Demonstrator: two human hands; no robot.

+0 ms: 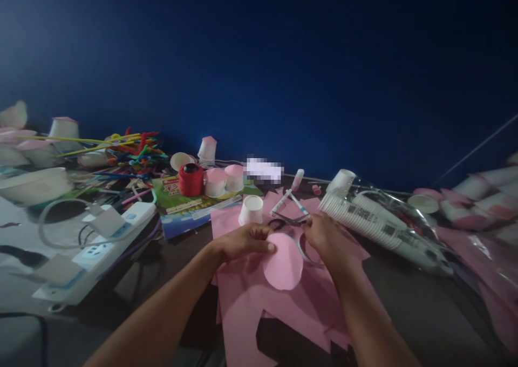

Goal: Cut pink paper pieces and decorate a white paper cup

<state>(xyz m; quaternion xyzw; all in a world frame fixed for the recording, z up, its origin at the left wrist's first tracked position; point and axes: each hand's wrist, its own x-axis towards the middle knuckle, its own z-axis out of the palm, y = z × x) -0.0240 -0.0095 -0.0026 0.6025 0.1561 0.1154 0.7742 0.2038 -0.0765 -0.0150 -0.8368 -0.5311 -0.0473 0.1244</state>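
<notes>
A pink paper circle is pinched between the thumb and fingers of my left hand, above a sheet of pink paper. My right hand has its fingers curled beside the scissors and the lower end of a white pen. Which of these it grips, if any, is hidden. Partly behind that hand lies a ring-shaped roll. An upside-down white paper cup stands just beyond my left hand. Another white stick or pen lies near the scissors.
A bagged stack of paper cups lies to the right. At the left are a white power strip and colourful pipe cleaners. Red thread and pink-topped cups rest on a green packet. A glue stick stands behind.
</notes>
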